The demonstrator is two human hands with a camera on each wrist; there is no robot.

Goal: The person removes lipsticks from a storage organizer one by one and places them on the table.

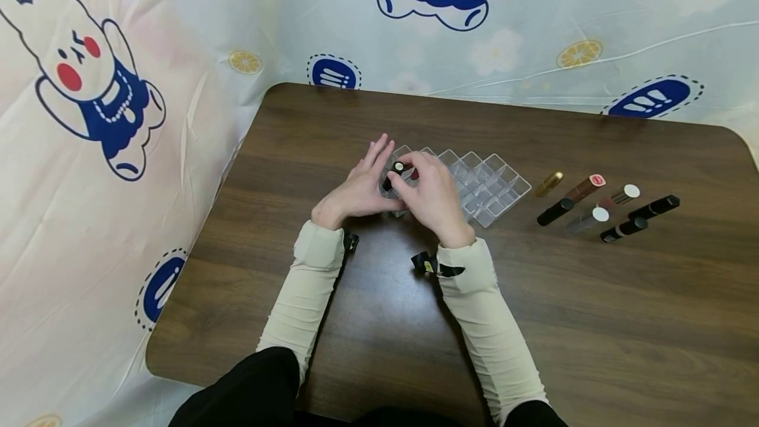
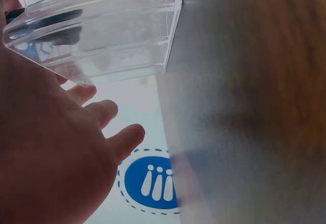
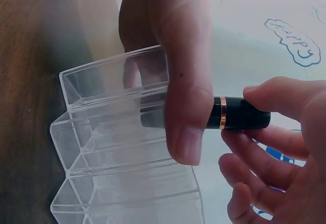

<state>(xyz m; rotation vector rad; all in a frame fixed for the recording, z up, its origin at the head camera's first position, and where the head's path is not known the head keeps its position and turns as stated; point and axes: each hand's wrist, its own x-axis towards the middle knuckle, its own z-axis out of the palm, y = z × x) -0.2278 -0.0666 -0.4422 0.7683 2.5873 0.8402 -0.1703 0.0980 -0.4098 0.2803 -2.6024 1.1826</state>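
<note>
A clear plastic lipstick organizer (image 1: 497,193) with stepped compartments stands on the table under both hands. My right hand (image 1: 437,198) pinches a black lipstick tube (image 3: 243,113) with a gold band between thumb and fingers. The tube's lower end shows greyish through the organizer's clear wall in the right wrist view. At the organizer's left end is my left hand (image 1: 363,188), its fingers straight and spread, its thumb (image 3: 186,142) reaching across the front and covering part of the tube. Dark shapes (image 2: 63,28) show through the plastic in the left wrist view.
Several lipstick tubes stand in a group on the right of the table: a gold one (image 1: 549,183), a brown one (image 1: 585,188), black ones (image 1: 654,207) and clear-looking ones (image 1: 589,220) among them. A printed curtain (image 1: 196,51) hangs along the table's back and left edges.
</note>
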